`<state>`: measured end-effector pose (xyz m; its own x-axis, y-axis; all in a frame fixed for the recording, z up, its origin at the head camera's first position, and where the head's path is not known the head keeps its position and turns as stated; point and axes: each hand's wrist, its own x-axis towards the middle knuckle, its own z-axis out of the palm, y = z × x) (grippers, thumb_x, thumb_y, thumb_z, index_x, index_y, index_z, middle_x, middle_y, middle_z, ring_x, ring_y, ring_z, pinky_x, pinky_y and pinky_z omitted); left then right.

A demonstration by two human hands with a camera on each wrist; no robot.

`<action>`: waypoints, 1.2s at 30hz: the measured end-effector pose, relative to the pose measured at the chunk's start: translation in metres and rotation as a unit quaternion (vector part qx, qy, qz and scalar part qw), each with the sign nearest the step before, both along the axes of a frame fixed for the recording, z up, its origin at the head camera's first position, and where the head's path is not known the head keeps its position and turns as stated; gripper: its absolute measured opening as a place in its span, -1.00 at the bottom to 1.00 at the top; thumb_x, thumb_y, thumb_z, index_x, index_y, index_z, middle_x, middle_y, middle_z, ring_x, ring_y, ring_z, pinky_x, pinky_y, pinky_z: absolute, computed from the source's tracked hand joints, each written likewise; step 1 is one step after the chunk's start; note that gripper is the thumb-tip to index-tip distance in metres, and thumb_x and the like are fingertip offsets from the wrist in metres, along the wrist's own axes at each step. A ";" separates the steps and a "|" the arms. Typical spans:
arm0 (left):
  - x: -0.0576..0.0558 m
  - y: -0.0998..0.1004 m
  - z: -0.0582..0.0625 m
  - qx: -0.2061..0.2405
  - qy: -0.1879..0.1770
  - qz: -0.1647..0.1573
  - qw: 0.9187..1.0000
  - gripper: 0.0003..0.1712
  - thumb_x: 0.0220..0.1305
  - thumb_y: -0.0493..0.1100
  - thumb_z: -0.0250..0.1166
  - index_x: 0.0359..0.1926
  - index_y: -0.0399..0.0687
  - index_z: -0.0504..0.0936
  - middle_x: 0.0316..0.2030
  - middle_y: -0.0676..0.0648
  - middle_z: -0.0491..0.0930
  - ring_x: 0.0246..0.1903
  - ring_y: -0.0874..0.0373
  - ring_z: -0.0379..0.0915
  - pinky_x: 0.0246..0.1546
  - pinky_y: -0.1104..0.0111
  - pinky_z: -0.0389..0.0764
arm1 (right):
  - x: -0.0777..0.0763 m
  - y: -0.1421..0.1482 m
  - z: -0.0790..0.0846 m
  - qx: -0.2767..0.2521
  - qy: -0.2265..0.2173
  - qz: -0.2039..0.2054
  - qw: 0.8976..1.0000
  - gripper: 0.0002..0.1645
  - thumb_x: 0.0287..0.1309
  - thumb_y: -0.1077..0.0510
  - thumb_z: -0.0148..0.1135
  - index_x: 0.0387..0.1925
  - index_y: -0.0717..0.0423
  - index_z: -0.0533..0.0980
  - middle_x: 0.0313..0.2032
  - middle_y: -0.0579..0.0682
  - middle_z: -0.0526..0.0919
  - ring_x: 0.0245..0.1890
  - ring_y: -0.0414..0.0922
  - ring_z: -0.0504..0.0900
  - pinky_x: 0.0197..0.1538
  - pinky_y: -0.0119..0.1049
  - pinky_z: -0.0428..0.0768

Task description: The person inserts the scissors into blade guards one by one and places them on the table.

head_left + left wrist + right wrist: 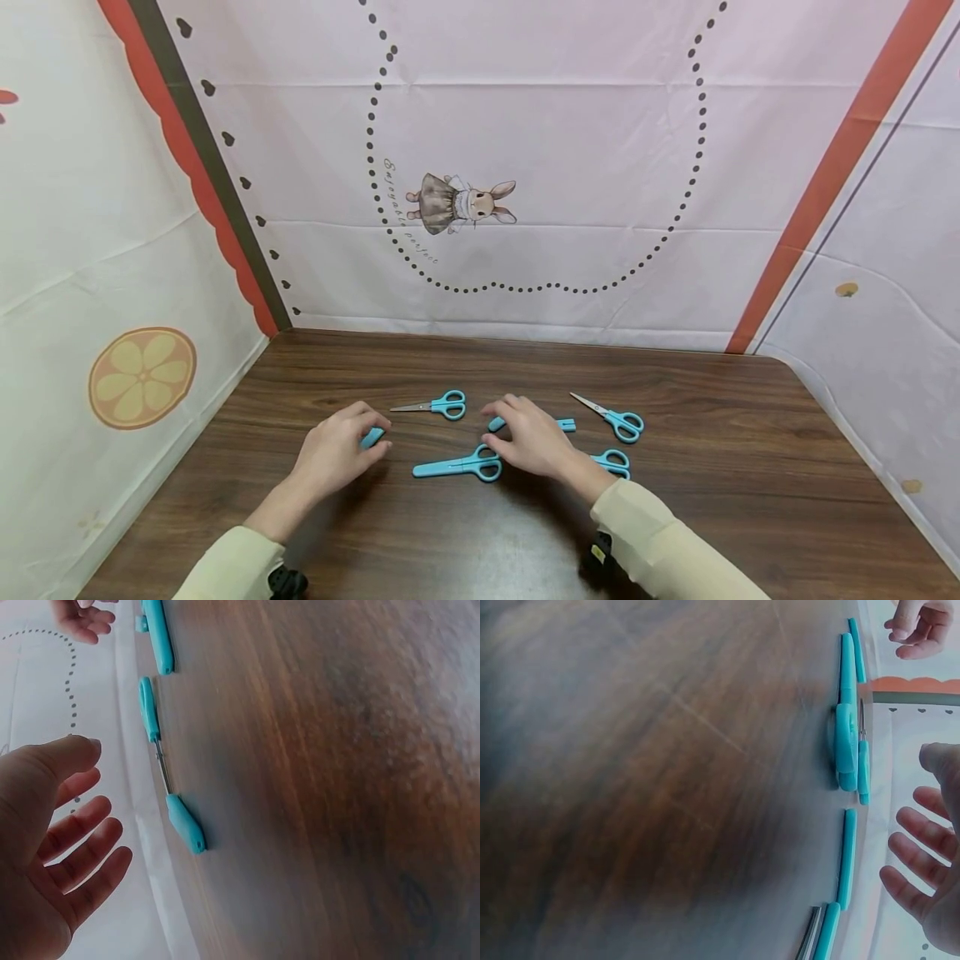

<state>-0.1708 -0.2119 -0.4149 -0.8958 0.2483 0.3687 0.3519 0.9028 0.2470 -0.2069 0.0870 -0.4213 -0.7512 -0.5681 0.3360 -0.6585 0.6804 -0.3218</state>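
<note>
My left hand [341,446] is held just above the tabletop, fingers loosely bent, near a turquoise scissors sheath [372,437] that it partly covers. In the left wrist view that sheath [185,825] lies apart from the fingers. My right hand [536,437] hovers with spread, relaxed fingers over another turquoise sheath [566,425], whose middle it hides. Between the hands lie sheathed scissors [446,470]. Behind them are bare-bladed scissors [450,405] pointing left. Further scissors [613,461] are partly hidden under the right wrist; their blades show in the right wrist view.
More bare-bladed scissors [624,426] lie to the right, tips pointing back and left. The brown wooden table [720,500] ends at a printed cloth backdrop [555,167], with cloth hanging at both sides as well.
</note>
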 end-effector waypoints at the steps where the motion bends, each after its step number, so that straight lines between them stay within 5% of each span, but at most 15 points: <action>1: 0.000 -0.001 0.000 0.000 -0.001 0.001 1.000 -0.77 -0.07 -0.06 0.44 -0.31 0.11 0.67 -0.30 0.16 0.53 -0.56 0.34 0.33 -0.60 0.41 0.34 | -0.001 0.000 0.000 0.001 -0.002 0.000 1.000 -0.56 0.15 -0.10 0.17 0.03 -0.02 0.49 -0.09 -0.13 0.54 -0.11 -0.18 0.51 -0.17 -0.23 0.52; 15: -0.004 -0.013 -0.005 0.017 -0.022 0.022 0.999 -0.73 -0.07 -0.05 0.44 -0.28 0.07 0.66 -0.29 0.12 0.53 -0.34 0.15 0.59 -0.56 0.37 0.42 | -0.012 -0.010 0.004 0.002 -0.025 -0.017 1.000 -0.44 0.13 -0.13 0.17 0.15 -0.06 0.40 -0.07 -0.10 0.52 -0.07 -0.13 0.50 -0.13 -0.18 0.52; 21: -0.005 -0.019 -0.006 0.020 -0.014 0.030 0.999 -0.71 -0.08 -0.07 0.45 -0.26 0.06 0.65 -0.28 0.07 0.54 -0.34 0.11 0.59 -0.57 0.32 0.44 | -0.015 -0.012 0.006 0.008 -0.034 -0.017 0.999 -0.42 0.13 -0.11 0.19 0.16 -0.01 0.40 -0.06 -0.06 0.52 -0.06 -0.09 0.50 -0.12 -0.14 0.51; 36: -0.009 -0.026 -0.012 0.007 -0.063 0.065 0.996 -0.64 -0.09 -0.01 0.44 -0.20 0.08 0.63 -0.32 0.05 0.54 -0.32 0.10 0.55 -0.51 0.24 0.48 | -0.022 -0.020 0.011 0.014 -0.055 -0.015 0.998 -0.33 0.14 -0.13 0.17 0.24 0.01 0.32 -0.02 0.00 0.50 -0.02 -0.05 0.49 -0.02 -0.13 0.48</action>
<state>-0.1802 -0.2380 -0.4265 -0.9591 0.1236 0.2546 0.1987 0.9347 0.2948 -0.2293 0.0674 -0.4101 -0.8000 -0.5520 0.2351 -0.5987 0.7091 -0.3725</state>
